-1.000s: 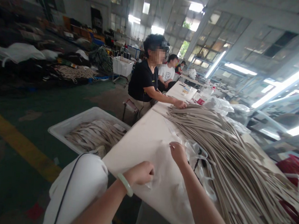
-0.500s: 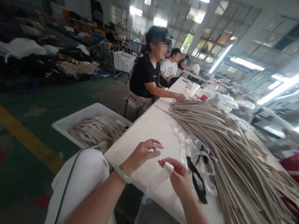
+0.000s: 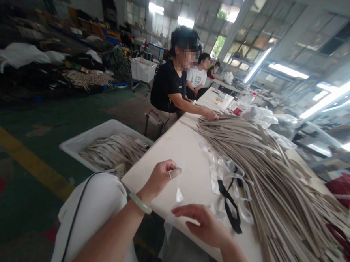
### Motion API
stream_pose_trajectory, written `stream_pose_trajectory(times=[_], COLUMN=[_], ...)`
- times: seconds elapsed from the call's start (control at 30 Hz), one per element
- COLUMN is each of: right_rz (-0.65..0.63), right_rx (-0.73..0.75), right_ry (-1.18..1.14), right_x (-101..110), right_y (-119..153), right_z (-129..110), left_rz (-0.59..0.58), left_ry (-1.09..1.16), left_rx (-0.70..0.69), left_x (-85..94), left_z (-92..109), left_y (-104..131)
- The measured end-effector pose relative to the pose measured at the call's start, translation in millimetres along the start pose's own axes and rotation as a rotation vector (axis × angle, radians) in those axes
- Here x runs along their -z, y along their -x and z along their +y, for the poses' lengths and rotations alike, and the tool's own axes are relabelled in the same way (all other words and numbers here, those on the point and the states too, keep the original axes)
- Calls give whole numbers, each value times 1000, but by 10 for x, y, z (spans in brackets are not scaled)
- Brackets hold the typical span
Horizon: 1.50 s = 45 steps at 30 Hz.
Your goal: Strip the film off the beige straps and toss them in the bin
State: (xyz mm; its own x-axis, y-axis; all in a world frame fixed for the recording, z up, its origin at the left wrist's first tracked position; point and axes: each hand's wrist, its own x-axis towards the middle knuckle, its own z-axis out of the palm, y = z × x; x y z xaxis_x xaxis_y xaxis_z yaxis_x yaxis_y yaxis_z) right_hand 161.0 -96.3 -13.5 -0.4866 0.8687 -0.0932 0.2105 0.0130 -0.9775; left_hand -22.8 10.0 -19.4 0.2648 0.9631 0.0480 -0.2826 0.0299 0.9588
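Observation:
My left hand point(image 3: 161, 178) is raised over the near edge of the white table point(image 3: 168, 146), fingers pinched on the upper end of a white translucent ribbon point(image 3: 169, 225). The ribbon hangs down past the table edge toward my lap. Close to its middle is my right hand point(image 3: 203, 223), thumb and fingers apart and curved, with nothing visible in its grip. To the right of my hands lie a black strap point(image 3: 232, 209) and a tangle of white translucent strips point(image 3: 246, 194). A large bundle of long beige strips point(image 3: 258, 167) stretches along the table beyond them.
A white bin point(image 3: 73, 152) with beige strips stands on the floor to the left of the table. Across the corner, a co-worker in black point(image 3: 169, 83) reaches onto the bundle's far end. Clear plastic bags point(image 3: 261, 114) lie farther back.
My right hand has let go of the ribbon and dropped lower, its fingers opening. My left hand has closed on the ribbon's upper end and drawn slightly left.

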Motion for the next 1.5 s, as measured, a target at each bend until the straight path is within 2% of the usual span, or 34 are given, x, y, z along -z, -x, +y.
stream_pose_trajectory(times=[0.13, 0.2, 0.33, 0.5, 0.73, 0.83, 0.9, 0.93, 1.0, 1.07, 1.13, 1.23, 1.3, 1.4, 1.47, 1.5], right_rz=[483, 597, 593, 583, 568, 517, 497, 522, 652, 816, 900, 933, 891, 801, 777, 792], right_rx=[-9, 4, -67, -64, -11, 11, -37, -112, -323, -510, -683, -894, -952, -945, -858, -754], right_ry=[-46, -68, -173, -240, 76, 187, 285, 369, 579, 743, 822, 836, 790, 676, 510, 358], right_x=[33, -41, -219, -269, -326, -315, -174, -50, 285, 664, 985, 1234, 1270, 1265, 1265, 1263], right_y=[-124, -255, -468, -490, -370, -310, -222, -143, 108, 475, 897, 1436, 1651, 1785, 1786, 1756], right_z=[-29, -19, 61, 101, 43, 14, -4, -11, -15, 4, 57, 213, 344, 451, 386, 311], left_rz=[-48, -97, -178, -198, -112, -114, -129, -138, -155, -187, -239, -319, -359, -398, -410, -414], left_ry=[-323, -397, -342, -127, -5, 25, 12, -18, -120, -229, -294, -300, -270, -216, -185, -171], left_rx=[-99, -119, -53, 46, 231, 277, 274, 261, 201, 124, 64, 20, 12, 28, 50, 60], left_x=[-5, -20, -13, 0, -83, -98, -91, -85, -77, -80, -95, -135, -167, -215, -238, -247], left_z=[54, 57, 26, -22, -114, -140, -106, -74, 9, 84, 123, 108, 76, 42, 33, 33], left_y=[59, 83, 87, 57, 121, 138, 131, 125, 115, 117, 131, 162, 177, 180, 177, 178])
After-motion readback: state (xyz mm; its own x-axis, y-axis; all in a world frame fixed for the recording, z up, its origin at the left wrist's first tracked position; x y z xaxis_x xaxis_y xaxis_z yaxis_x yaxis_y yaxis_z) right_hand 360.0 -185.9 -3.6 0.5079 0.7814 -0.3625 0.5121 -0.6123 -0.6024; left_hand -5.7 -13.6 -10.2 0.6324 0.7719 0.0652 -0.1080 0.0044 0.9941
